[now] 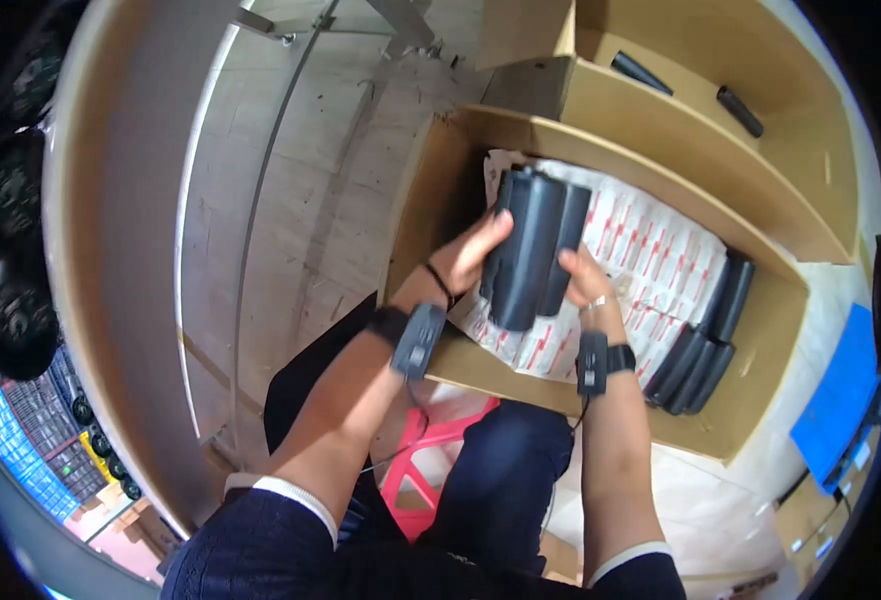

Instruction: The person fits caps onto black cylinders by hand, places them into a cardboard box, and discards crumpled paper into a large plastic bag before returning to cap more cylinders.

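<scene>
A bundle of several black tubular pieces is held between my two hands, over an open cardboard box. My left hand closes on its left side, thumb on the front. On the right side my right hand grips it, thumb pressed against the outer tube. The fingers behind the bundle are hidden. Beneath it in the box lies white sheeting with red printed marks. More black tubes lie side by side at the box's right end.
Behind stands a second open cardboard box with two loose black tubes visible inside. A pink stool is by my legs. Along the left runs a long brown panel. A blue flat item lies at the far right.
</scene>
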The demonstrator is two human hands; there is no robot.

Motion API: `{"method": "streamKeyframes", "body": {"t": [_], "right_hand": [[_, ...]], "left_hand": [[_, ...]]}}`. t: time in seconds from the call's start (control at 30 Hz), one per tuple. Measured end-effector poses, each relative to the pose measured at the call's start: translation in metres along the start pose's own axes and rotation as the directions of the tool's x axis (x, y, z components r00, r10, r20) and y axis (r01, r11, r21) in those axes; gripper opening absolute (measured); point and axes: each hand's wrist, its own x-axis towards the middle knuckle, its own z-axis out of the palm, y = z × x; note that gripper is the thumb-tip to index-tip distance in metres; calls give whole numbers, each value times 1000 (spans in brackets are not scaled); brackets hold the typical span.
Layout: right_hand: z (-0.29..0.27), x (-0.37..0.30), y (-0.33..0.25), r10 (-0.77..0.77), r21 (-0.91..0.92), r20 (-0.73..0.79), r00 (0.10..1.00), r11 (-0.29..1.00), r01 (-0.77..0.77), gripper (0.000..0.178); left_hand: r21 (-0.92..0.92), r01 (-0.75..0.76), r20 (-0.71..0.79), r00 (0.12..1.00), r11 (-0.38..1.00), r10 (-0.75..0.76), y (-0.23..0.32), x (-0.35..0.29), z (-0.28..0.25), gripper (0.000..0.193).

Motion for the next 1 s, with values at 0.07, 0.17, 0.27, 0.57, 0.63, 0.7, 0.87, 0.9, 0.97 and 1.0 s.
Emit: {"method": "streamKeyframes", "body": {"t": [0.07,0.17,0.27,0.57,0.63,0.7,0.87,0.9,0.97,1.0], "right_hand": [[24,-37,-13,-73,-13,42,996,997,74,92],[79,-114,-61,-69,-69,4,998,995,69,93],[123,-188,-104,-117,-127,-38,992,986,111,88],[332,-326,-198,-78,-463,111,991,878,121,86],[385,-339,-202,-44,-543,227,973,824,163,82],[436,-343,-201,11,-586,339,941,785,202,77],[556,-325,-148,259,-667,483,837,727,160,91],[570,-316,-128,310,-674,523,794,721,163,92],[606,-310,-91,411,-742,516,751,653,153,102],[623,-301,-64,447,-754,550,705,630,189,108]], "left_hand": [[4,-108,-18,994,994,108,3,-22,34,82],[-16,-157,-45,987,987,156,14,-59,104,83],[-170,-144,39,987,975,153,27,-98,179,85],[-305,-369,81,909,878,410,83,-254,304,76],[-298,-418,41,892,858,449,101,-306,317,82],[-279,-531,-6,834,800,551,123,-354,328,80],[-237,-744,-279,668,625,689,141,-471,308,80],[-235,-782,-312,623,578,717,136,-493,299,80],[-203,-854,-387,520,480,761,128,-537,281,80],[-162,-894,-448,445,419,775,122,-562,276,80]]}}
